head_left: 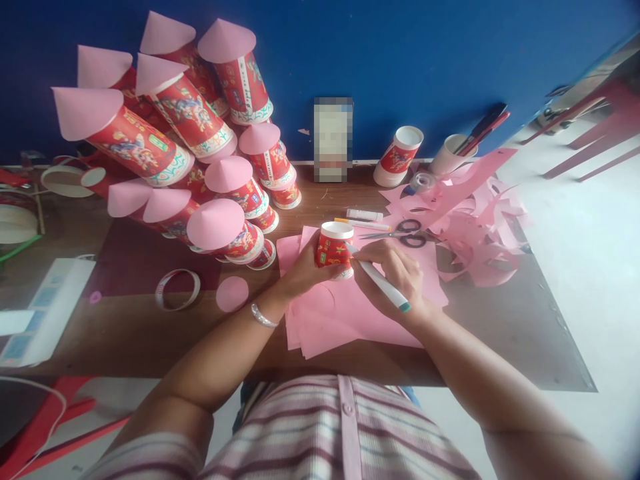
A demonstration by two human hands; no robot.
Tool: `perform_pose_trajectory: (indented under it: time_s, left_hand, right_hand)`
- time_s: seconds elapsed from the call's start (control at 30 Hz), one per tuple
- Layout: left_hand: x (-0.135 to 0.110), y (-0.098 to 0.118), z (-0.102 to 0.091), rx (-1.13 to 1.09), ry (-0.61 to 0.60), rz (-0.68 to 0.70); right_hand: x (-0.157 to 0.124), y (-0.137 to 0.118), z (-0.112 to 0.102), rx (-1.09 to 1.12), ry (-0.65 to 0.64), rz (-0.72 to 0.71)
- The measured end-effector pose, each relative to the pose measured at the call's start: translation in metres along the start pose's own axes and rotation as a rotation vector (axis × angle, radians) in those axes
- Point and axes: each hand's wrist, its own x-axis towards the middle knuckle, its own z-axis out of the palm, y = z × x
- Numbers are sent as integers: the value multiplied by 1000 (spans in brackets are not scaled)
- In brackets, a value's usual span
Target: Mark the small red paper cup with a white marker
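My left hand (300, 270) grips a red printed paper cup (334, 249) that stands mouth-down on a stack of pink paper sheets (345, 313). My right hand (395, 277) pinches a white pen with a green end (383, 285), its tip touching the paper at the cup's base. A silver bracelet (263, 315) circles my left wrist. Both hands rest over the pink sheets on the brown table (130, 333).
A heap of red cups with pink paper cones (200, 147) fills the back left. Scissors (403, 233), two markers (364, 215), pink scraps (475, 227), a tape roll (177, 290), a pink disc (232, 293), another cup (399, 157) and a pen holder (457, 153) lie around. A power strip (45, 310) sits left.
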Motion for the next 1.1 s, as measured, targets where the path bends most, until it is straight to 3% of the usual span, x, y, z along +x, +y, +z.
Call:
perform_pose_trajectory:
  time_s: [0.37,0.93,1.1]
  left_hand:
    - [1,-2,-2,-14,30,-42]
    - [2,-5,-4,-17,53,-40]
    - [1,2,0,-87,69,-38]
  right_hand:
    - [-1,-5,-2,13,-80,14]
    - [-2,-7,-1,16,-92,20]
    - [-4,-2,-6,95,-19,180]
